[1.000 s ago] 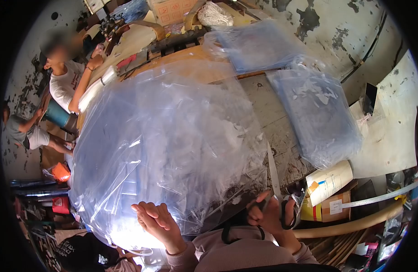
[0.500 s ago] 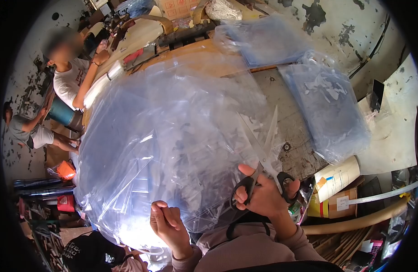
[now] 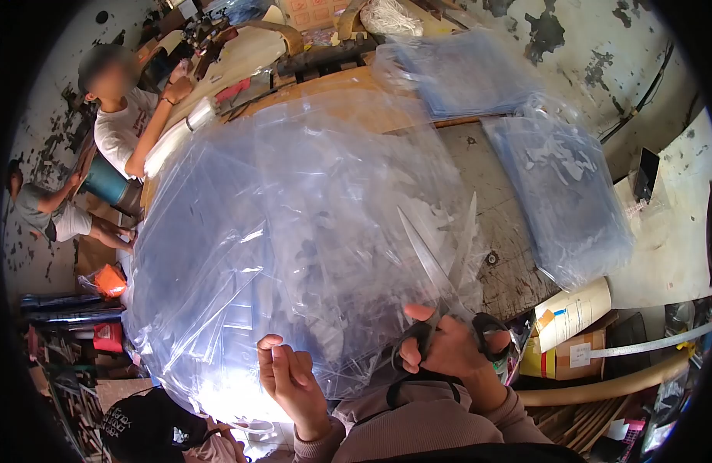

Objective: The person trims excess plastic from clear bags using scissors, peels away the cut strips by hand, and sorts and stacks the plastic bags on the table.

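Observation:
My right hand point(image 3: 458, 349) grips a pair of scissors point(image 3: 431, 264), with fingers through the black handles. The blades stand apart and point away from me over the right part of a large clear plastic sheet point(image 3: 317, 224). The sheet lies wrinkled and glossy across the table; I cannot tell whether the blades touch it. At the sheet's near edge, my left hand point(image 3: 293, 382) is closed, thumb against the curled index finger. Whatever may be in that pinch is too transparent or small to make out.
Folded clear plastic point(image 3: 560, 197) lies right, with more plastic sheets point(image 3: 472, 77) behind it. A phone point(image 3: 646, 174) rests at far right. Cardboard boxes point(image 3: 580, 351) sit below the table edge. One person point(image 3: 124, 127) sits at left; a black cap point(image 3: 151, 428) shows lower left.
The scissors and my right hand have lowered slightly toward me, blades still apart. My left index finger has lifted a little. The view has shifted slightly.

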A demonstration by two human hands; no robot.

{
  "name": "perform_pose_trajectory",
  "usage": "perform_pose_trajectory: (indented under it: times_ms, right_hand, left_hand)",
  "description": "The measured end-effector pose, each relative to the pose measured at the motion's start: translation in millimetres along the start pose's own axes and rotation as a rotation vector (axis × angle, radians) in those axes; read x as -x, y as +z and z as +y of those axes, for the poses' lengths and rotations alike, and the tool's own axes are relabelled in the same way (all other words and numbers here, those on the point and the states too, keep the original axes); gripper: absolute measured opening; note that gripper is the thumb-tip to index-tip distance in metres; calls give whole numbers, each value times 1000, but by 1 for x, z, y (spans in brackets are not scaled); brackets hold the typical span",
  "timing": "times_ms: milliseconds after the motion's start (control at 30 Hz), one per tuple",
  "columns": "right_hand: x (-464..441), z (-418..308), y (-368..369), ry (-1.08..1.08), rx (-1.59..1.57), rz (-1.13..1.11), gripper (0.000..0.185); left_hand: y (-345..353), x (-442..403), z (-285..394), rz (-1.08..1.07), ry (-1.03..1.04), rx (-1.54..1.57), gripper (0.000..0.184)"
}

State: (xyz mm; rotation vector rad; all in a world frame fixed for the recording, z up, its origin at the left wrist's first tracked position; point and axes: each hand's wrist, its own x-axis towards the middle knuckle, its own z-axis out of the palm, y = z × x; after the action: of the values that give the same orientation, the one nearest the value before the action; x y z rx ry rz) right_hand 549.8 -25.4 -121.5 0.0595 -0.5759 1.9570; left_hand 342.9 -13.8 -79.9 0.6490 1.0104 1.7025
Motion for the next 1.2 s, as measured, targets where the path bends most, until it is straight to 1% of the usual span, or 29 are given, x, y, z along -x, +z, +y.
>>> perform_pose_trajectory:
  times_ms: [133, 233, 267, 333, 367, 433, 467, 567, 633, 667, 700, 767, 867, 900, 933, 967, 1033, 1067, 1100, 1133, 1167, 1200]
  right_hand:
    - [-11, -5, -2, 1, 12, -50, 101]
    - [-7, -1, -14, 46, 64, 0, 104]
    - [-3, 4, -21, 36, 7, 27, 97]
    - [6, 10, -24, 34, -54, 47, 89]
    - [12, 9, -21, 47, 51, 75, 75]
    - [18, 7, -12, 67, 153, 97, 62]
    - [19, 5, -5, 78, 99, 111, 63]
    - [42, 16, -10, 111, -110, 213, 90]
    - [47, 15, -5, 152, -21, 182, 106]
    - [48, 16, -3, 155, -19, 182, 106]
    - [49, 17, -1, 153, 27, 161, 106]
    - [50, 18, 3, 152, 76, 138, 108]
    - [49, 18, 12, 173, 116, 157, 107]
    - [48, 17, 15, 197, 138, 210, 103]
    - [47, 16, 19, 218, 160, 266, 99]
    - [44, 13, 24, 212, 166, 263, 99]
    - [36, 5, 35, 370, 423, 391, 83]
    - [32, 5, 37, 341, 497, 361, 63]
    - [25, 1, 44, 328, 498, 373, 63]
    - [18, -4, 54, 429, 559, 334, 58]
    - [12, -7, 59, 532, 619, 295, 53]
    - [6, -6, 60, 558, 616, 258, 51]
  left_hand:
    - [-1, 0, 0, 8, -6, 4, 12]
    - [-1, 0, 0, 15, -25, -3, 12]
    - [0, 0, 0, 12, -29, -11, 12]
    - [0, 0, 1, 2, -38, -34, 11]
    - [0, 0, 2, -14, -49, -53, 11]
    - [-4, -1, 4, -12, -53, -52, 11]
    - [-4, -1, 5, -34, -76, -86, 11]
    - [-7, 0, 5, -74, -95, -133, 12]
    - [-8, 2, 4, -135, -77, -219, 15]
    - [-9, 3, 4, -148, -77, -235, 20]
    - [-11, 4, 4, -146, -78, -234, 20]
    - [-14, 6, 3, -225, -42, -219, 25]
    - [-12, 14, 1, -202, -10, -205, 30]
    - [-13, 17, 0, -202, -6, -201, 30]
    - [-14, 20, -1, -184, -11, -289, 32]
    - [-16, 21, -3, -171, -15, -377, 33]
    - [-16, 22, -4, -206, 9, -430, 30]
    - [-11, 22, -2, -150, 4, -438, 27]
    - [-7, 21, -3, -95, -1, -446, 24]
    - [-4, 20, -6, -76, 49, -444, 19]
    - [-4, 20, -6, -89, 39, -445, 19]
    - [-6, 19, -4, -105, 46, -458, 18]
